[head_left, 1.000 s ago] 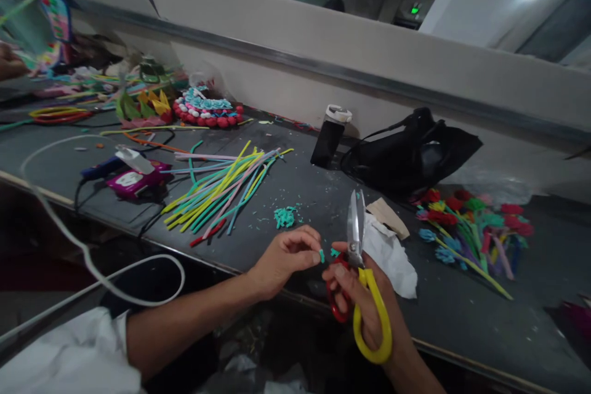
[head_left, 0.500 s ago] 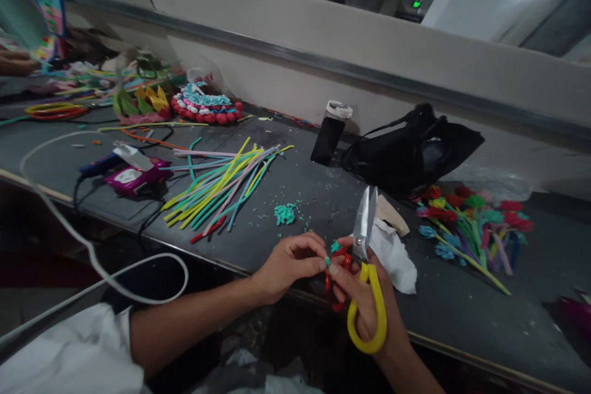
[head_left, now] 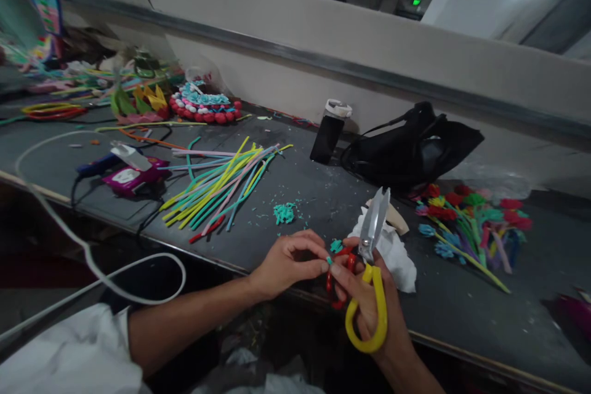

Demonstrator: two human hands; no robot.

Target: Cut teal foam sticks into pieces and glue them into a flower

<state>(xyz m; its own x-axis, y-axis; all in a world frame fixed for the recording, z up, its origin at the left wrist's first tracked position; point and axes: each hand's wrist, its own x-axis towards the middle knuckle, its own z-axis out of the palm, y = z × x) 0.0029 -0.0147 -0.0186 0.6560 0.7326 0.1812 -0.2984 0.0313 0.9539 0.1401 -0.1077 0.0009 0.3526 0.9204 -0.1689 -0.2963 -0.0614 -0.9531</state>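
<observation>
My left hand point(head_left: 293, 263) pinches a small teal piece point(head_left: 329, 260) between thumb and fingertips, at the table's front edge. Close against it, the fingertips of my right hand point(head_left: 367, 301) meet the same piece. Large scissors point(head_left: 375, 228) rest in my right hand, blades pointing up and away, with one yellow handle and one red handle. Just beyond my fingers lies a teal tuft point(head_left: 336, 246). A small heap of cut teal bits point(head_left: 284, 213) sits on the dark table point(head_left: 295, 175), crumbs scattered round it.
Fuzzy coloured stems point(head_left: 221, 184) lie in a loose bundle left of centre. Beside them are a purple device point(head_left: 132, 178) and a white cable point(head_left: 87, 252). A black bottle point(head_left: 329, 135), a black bag point(head_left: 410, 151), white tissue point(head_left: 397, 258) and fuzzy flowers point(head_left: 478, 221) stand or lie rightward.
The scissors have tilted a little to the right in my right hand. Both hands stay nearly in place around the teal piece.
</observation>
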